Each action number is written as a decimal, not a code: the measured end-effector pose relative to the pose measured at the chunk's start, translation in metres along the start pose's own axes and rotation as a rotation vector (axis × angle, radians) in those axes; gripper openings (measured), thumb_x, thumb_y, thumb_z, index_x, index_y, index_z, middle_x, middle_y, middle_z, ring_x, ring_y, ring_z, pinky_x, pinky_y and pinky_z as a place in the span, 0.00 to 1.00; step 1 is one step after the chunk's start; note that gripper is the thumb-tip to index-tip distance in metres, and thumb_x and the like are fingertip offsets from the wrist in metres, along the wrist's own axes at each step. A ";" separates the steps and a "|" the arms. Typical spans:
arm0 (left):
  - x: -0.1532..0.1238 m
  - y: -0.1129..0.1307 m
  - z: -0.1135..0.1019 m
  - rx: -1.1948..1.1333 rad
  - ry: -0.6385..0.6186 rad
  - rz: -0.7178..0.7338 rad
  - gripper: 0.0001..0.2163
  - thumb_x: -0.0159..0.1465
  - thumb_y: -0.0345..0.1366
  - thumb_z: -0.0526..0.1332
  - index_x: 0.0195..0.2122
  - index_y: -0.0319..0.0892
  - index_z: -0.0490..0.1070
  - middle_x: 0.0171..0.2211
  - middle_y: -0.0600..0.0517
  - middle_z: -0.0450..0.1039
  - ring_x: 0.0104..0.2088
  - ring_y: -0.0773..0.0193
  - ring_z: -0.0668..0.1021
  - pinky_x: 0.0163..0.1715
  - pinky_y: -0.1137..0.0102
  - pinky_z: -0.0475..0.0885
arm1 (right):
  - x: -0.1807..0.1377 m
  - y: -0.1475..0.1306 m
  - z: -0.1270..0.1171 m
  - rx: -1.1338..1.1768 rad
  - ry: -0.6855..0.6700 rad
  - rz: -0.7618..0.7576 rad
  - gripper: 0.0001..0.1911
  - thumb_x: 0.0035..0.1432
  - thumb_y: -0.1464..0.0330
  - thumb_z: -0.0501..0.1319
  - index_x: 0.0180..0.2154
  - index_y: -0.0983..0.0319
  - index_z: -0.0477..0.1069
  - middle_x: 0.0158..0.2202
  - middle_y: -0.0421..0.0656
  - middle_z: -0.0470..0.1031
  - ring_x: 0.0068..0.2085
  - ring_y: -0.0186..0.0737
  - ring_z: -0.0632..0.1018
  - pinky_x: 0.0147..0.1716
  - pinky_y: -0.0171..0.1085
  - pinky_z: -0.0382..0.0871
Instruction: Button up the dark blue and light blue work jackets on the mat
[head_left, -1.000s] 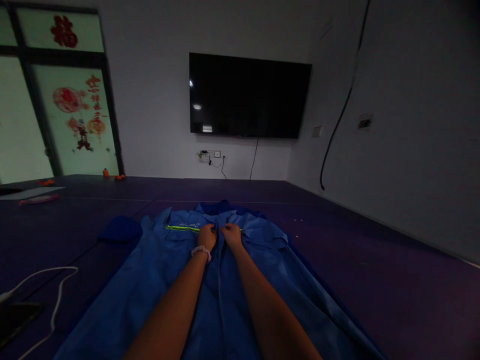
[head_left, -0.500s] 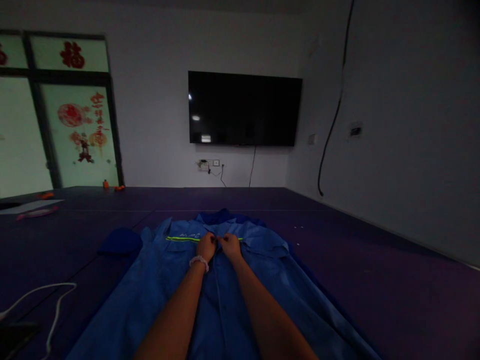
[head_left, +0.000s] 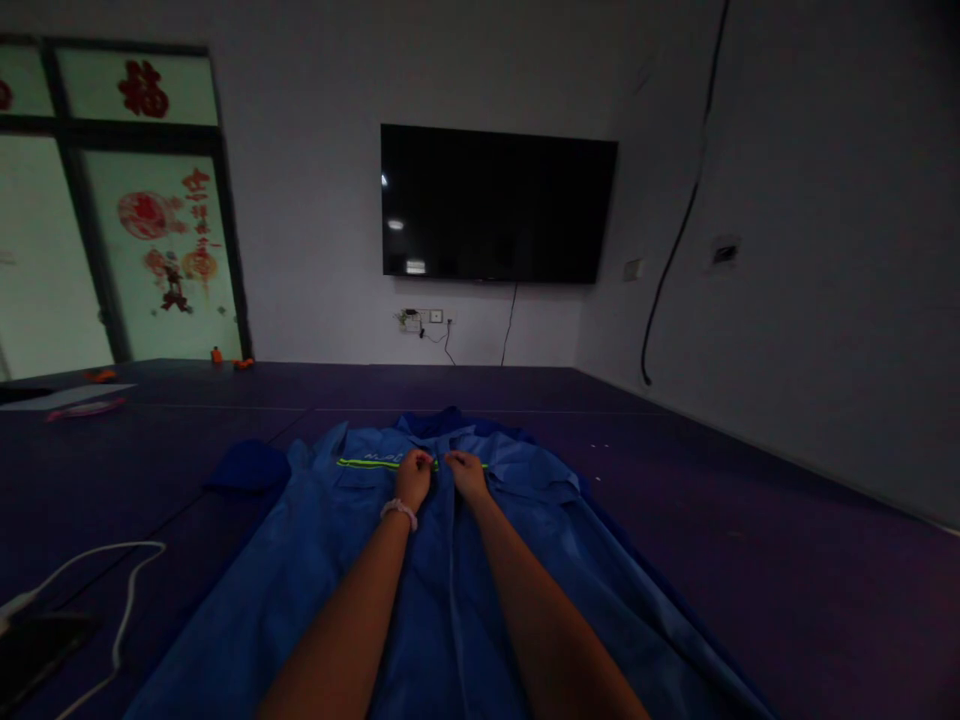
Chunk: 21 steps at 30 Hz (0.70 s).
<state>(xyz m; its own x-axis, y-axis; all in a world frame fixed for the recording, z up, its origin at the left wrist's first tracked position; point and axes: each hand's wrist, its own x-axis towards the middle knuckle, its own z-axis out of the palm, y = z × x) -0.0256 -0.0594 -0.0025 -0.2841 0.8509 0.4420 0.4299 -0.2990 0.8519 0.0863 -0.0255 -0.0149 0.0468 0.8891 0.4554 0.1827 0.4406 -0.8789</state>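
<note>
A blue work jacket [head_left: 360,560] with a yellow-green stripe across its chest lies spread out, collar away from me, on the purple surface. My left hand [head_left: 414,478], with a pale scrunchie round its wrist, pinches the jacket's front edge near the stripe. Just to the right, my right hand [head_left: 466,474] has its fingers closed on the facing edge of the front placket. A small gap separates the two hands. Any button or fastener between the fingertips is too small and dark to make out.
A dark blue cap [head_left: 249,467] lies left of the jacket. Nearer on the left are a white cable [head_left: 129,595] and a dark phone-like device [head_left: 45,645]. Small orange objects [head_left: 243,364] sit by the door. A television [head_left: 496,205] hangs on the far wall.
My hands have moved slightly apart at the jacket's front, where they were almost touching before. The right hand shifted a little to the right with the placket edge. The view has tilted slightly.
</note>
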 end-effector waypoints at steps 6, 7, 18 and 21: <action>-0.004 -0.002 -0.005 -0.162 -0.034 -0.072 0.07 0.58 0.36 0.54 0.33 0.39 0.68 0.26 0.53 0.71 0.19 0.71 0.71 0.17 0.76 0.63 | 0.000 0.004 -0.002 0.109 -0.001 0.077 0.16 0.48 0.60 0.54 0.29 0.64 0.74 0.21 0.41 0.72 0.24 0.35 0.70 0.22 0.32 0.63; -0.005 -0.002 -0.006 -0.178 -0.041 -0.077 0.08 0.58 0.37 0.54 0.33 0.39 0.67 0.26 0.53 0.71 0.18 0.71 0.71 0.17 0.76 0.63 | -0.001 0.003 -0.002 0.121 -0.009 0.087 0.17 0.49 0.59 0.53 0.30 0.64 0.74 0.21 0.41 0.72 0.24 0.35 0.71 0.21 0.31 0.63; -0.005 -0.003 -0.003 -0.146 -0.033 -0.047 0.03 0.55 0.30 0.55 0.28 0.39 0.68 0.22 0.54 0.70 0.22 0.69 0.72 0.23 0.76 0.65 | -0.011 -0.007 0.002 0.021 -0.049 0.077 0.15 0.42 0.57 0.61 0.22 0.64 0.73 0.17 0.38 0.68 0.19 0.31 0.67 0.17 0.29 0.57; -0.005 -0.002 -0.002 -0.116 -0.017 -0.036 0.04 0.54 0.29 0.56 0.27 0.39 0.69 0.24 0.53 0.71 0.25 0.68 0.73 0.26 0.75 0.66 | -0.009 -0.007 0.002 -0.021 -0.036 0.066 0.10 0.40 0.62 0.62 0.18 0.63 0.70 0.16 0.36 0.67 0.20 0.31 0.66 0.19 0.29 0.56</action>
<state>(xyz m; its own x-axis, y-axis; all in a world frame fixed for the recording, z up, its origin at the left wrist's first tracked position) -0.0272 -0.0644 -0.0061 -0.2827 0.8689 0.4064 0.3174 -0.3151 0.8944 0.0830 -0.0363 -0.0127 0.0241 0.9200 0.3912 0.2012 0.3788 -0.9033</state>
